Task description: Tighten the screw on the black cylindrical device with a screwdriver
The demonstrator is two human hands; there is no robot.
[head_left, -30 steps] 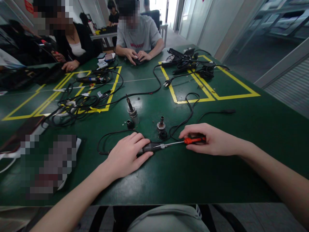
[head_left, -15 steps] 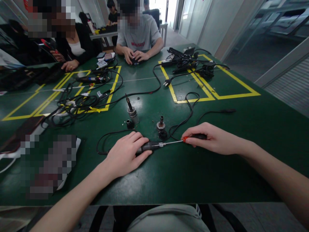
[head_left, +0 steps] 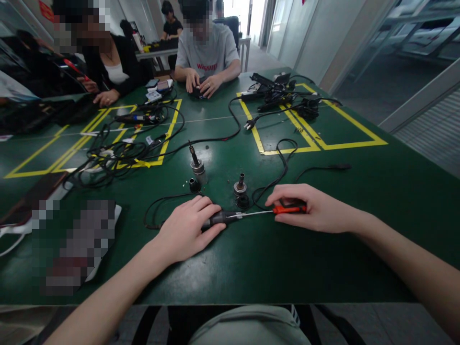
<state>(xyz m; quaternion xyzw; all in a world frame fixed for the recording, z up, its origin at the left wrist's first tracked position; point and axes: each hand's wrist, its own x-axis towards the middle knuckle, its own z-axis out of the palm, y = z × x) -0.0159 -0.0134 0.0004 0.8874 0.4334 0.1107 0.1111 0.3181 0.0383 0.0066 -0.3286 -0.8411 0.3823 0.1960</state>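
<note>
My left hand (head_left: 190, 227) is wrapped over a black cylindrical tool (head_left: 220, 218) lying on the green table (head_left: 223, 282). A cable runs from the tool's left end. In my right hand (head_left: 305, 206) is a screwdriver (head_left: 289, 209) with a red and black handle, held loosely between thumb and fingers. Its shaft points left and the tip meets the metal end of the black tool. Beyond my hands stand a metal part with a dark spindle (head_left: 197, 166), a small black collar (head_left: 194, 185), a second metal part (head_left: 240, 186) and a black ring (head_left: 242, 201).
Tangled cables (head_left: 108, 155) lie at the left, and black devices with cords (head_left: 269, 91) at the back right. A phone-like object (head_left: 82, 244) rests near the left edge. Across the table a person in a grey shirt (head_left: 208, 52) handles a dark object; another person sits left.
My right fingers have loosened and spread around the screwdriver handle, showing more of its red side. My left hand stays put on the black tool.
</note>
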